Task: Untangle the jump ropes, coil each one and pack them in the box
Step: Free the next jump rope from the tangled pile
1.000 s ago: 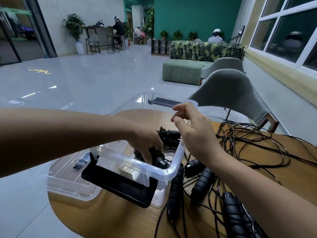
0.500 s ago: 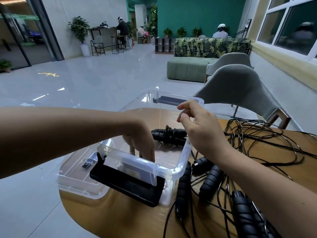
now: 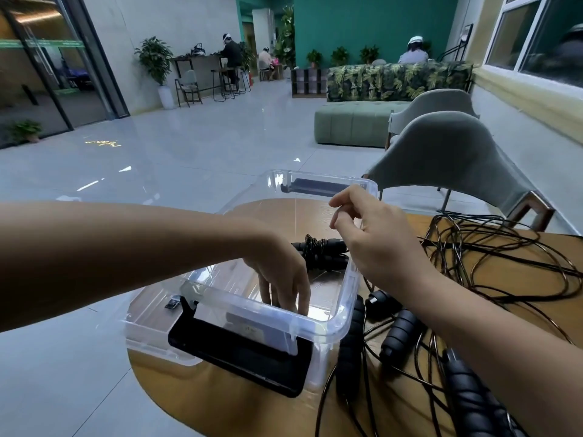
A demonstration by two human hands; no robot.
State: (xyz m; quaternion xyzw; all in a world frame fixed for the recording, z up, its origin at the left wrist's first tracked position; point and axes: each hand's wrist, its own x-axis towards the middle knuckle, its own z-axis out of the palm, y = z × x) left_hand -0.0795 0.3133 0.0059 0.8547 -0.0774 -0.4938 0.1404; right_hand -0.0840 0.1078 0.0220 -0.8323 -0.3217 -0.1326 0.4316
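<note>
From my remote seat I see the left hand (image 3: 285,280) reaching down inside the clear box (image 3: 352,279), its fingers straight and slightly spread, pointing at the floor of the box close to the near wall and holding nothing I can see. The box stands at the left edge of the tabletop (image 3: 195,398), on top of its clear lid (image 3: 142,339), which juts out past that edge. A black latch (image 3: 233,351) hangs on the box's near wall. At the far end of the box lies one coiled jump rope (image 3: 321,255), its cord wound round its two black handles. The right hand (image 3: 375,244) hovers over the right rim of the box with its fingers curled and the thumb drawn in to the forefinger. I cannot tell whether it pinches anything. Just beside the right wall of the box, several black foam handles (image 3: 349,342) lie on the tabletop. Further right, the tangled ropes (image 3: 511,269) sprawl in loose loops toward the tabletop's right edge, well apart from the coiled one. A grey chair (image 3: 448,159) stands behind the far edge.
</note>
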